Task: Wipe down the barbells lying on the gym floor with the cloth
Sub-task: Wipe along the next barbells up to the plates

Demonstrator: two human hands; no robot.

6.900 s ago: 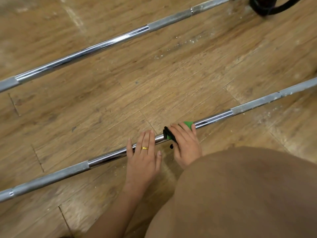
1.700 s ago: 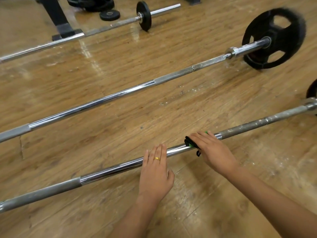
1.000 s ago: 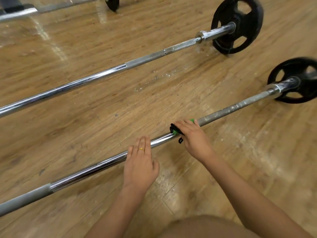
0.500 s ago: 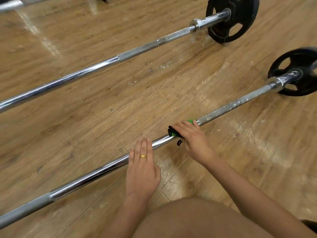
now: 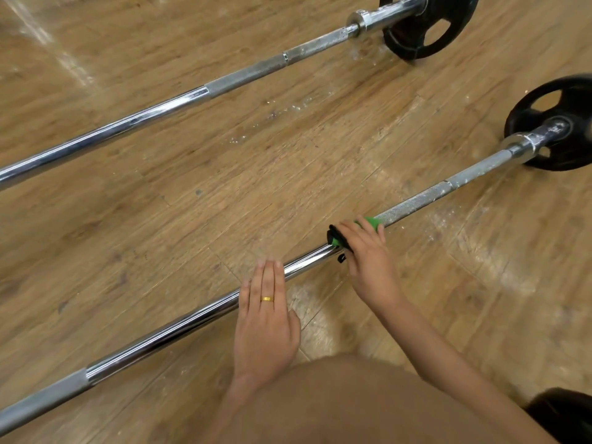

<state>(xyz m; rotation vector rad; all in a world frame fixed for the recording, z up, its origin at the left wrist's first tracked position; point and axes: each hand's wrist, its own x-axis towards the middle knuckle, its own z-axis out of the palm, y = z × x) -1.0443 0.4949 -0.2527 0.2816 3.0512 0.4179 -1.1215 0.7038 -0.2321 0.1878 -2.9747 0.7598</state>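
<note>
A person kneeling on a wooden gym floor [image 5: 256, 174] works on the nearer barbell [image 5: 192, 318], which lies diagonally across the boards from lower left to a black weight plate [image 5: 528, 104] at the right edge. The left hand [image 5: 266, 325] rests flat across the bar's smooth chrome stretch, palm down, its fingers [image 5: 267, 280] straight and pressed close together with the tips reaching just past the steel, a gold ring [image 5: 267, 299] on one of them. Just beside it to the right, the right hand [image 5: 368, 257] grips a green cloth [image 5: 371, 222] with a black edge, fingers [image 5: 355, 232] curled over the top and clamping the cloth around the bar where the polished section meets the rough, white-flecked knurling. The thumb's position under the bar cannot be seen. A second barbell [image 5: 128, 123] lies parallel and well apart behind, its own black plate [image 5: 413, 43] at the top right. White dust speckles the boards between the two bars, and a tan-clothed knee [image 5: 368, 405] fills the lower foreground
</note>
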